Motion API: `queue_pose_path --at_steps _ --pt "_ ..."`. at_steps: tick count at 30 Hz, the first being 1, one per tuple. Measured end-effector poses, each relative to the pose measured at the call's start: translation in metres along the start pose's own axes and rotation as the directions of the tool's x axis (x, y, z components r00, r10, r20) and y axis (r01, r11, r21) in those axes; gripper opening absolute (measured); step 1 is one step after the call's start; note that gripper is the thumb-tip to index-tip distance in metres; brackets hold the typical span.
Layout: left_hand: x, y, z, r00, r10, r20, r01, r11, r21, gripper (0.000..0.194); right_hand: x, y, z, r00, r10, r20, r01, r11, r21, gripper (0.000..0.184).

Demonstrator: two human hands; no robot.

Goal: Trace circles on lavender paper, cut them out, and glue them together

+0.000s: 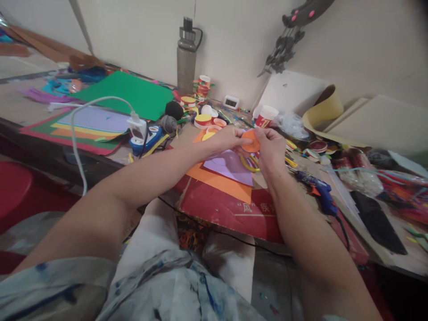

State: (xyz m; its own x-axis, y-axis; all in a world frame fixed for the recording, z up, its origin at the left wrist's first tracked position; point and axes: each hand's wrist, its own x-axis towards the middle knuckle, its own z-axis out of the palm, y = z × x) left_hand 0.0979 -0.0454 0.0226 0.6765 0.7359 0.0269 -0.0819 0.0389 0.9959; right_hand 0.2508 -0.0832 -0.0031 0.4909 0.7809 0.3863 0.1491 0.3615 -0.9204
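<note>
Between my two hands is a round piece of orange paper (pixel 250 141), held above the table. My left hand (pixel 230 139) pinches its left edge, and my right hand (pixel 271 145) grips its right side with the thumb on top. Below them lie a purple sheet (pixel 230 167) and a larger orange sheet (pixel 230 187). Yellow-handled scissors (pixel 249 166) rest on the purple sheet, partly hidden by my hands. Just beyond my left hand sit several small paper discs and rings, among them a yellow-topped one (pixel 203 119).
A blue glue gun (pixel 323 194) and a black phone-like slab (pixel 379 223) lie to the right. A paper cup (pixel 266 116), a grey bottle (pixel 186 60) and a small white clock (pixel 231 102) stand behind. Green sheet (pixel 127 93) and a blue power strip (pixel 145 139) are left.
</note>
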Motion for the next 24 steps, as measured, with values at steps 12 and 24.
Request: queue_pose_path --at_steps 12,24 --pt "-0.004 0.019 -0.015 0.996 0.0 -0.093 0.009 0.995 0.099 0.036 0.003 0.0 -0.002 0.997 0.013 0.071 -0.016 0.999 0.031 0.044" --pt "0.003 0.015 -0.022 0.986 0.06 -0.154 -0.039 0.99 0.134 0.037 -0.001 -0.008 0.004 0.99 0.066 0.125 -0.063 0.998 -0.022 0.033"
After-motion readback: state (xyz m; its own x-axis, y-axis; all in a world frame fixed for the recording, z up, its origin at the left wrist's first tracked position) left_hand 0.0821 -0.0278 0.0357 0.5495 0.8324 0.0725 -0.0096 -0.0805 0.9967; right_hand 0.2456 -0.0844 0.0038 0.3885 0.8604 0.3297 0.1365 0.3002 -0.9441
